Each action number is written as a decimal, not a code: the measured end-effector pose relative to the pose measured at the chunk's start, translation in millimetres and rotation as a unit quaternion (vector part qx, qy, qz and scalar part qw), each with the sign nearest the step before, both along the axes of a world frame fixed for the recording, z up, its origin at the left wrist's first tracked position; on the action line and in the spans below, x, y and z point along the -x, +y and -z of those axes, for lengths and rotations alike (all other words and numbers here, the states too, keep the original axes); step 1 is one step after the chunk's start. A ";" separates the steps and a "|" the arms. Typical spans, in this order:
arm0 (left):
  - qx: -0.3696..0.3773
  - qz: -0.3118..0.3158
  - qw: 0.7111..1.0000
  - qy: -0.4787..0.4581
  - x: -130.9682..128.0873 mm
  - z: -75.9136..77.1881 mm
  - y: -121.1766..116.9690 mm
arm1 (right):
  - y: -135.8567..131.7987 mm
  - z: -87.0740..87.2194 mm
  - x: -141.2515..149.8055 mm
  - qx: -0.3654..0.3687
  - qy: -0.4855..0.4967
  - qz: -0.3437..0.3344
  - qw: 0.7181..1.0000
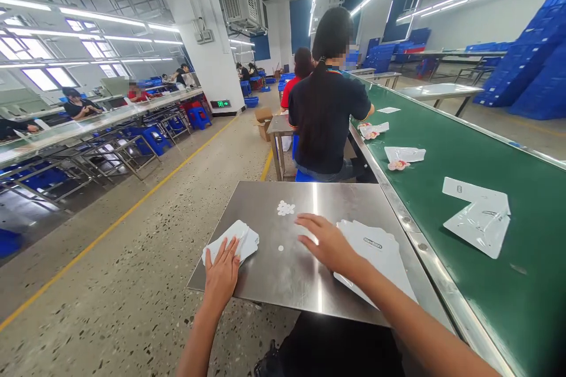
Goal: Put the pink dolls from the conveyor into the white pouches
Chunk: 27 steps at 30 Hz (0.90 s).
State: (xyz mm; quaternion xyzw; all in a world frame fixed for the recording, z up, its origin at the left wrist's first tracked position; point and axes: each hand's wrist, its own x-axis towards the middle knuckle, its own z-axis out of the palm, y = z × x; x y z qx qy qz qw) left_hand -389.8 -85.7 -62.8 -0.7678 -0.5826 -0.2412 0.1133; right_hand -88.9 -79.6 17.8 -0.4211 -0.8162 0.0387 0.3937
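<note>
My left hand [223, 271] lies flat, fingers spread, on a stack of white pouches [247, 242] at the left of the steel table [283, 283]. Over the middle of the table is my right hand [325, 241], its fingers apart and nothing visible in them. Just beyond its fingertips sits a small heap of round white discs [285, 207]. One single white disc [280, 248] lies apart, nearer to me. A larger pile of white printed pouches [375, 253] rests at the right, partly hidden under my right hand and forearm.
Along the right runs a green conveyor belt [442, 147] with a raised metal edge. Printed white pouches [486, 218] lie on it, and farther off a pouch [404, 155] with small pinkish items. A co-worker [327, 112] sits ahead, back turned. Blue crates [526, 59] are stacked far right.
</note>
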 end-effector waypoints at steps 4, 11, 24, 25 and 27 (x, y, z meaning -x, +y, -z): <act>-0.031 0.097 0.995 -0.010 -2.2 -36.4 -23.0 | 0.0 -5.5 50.8 -0.036 -0.020 -0.091 0.995; 0.341 0.132 0.887 -0.283 -22.5 -56.5 -74.6 | -27.2 -0.6 68.3 0.005 -0.162 -0.185 0.969; 0.283 -0.096 0.621 -0.725 -3.2 -7.9 -82.7 | -45.6 78.3 45.3 0.064 -0.228 -0.049 0.970; 0.287 -0.118 0.622 -0.719 -0.6 -9.2 -81.9 | -54.7 81.7 43.5 0.044 -0.227 -0.051 0.971; 0.299 -0.151 0.631 -0.700 -1.0 -12.4 -79.5 | -71.0 86.7 39.3 -0.013 -0.210 -0.054 0.976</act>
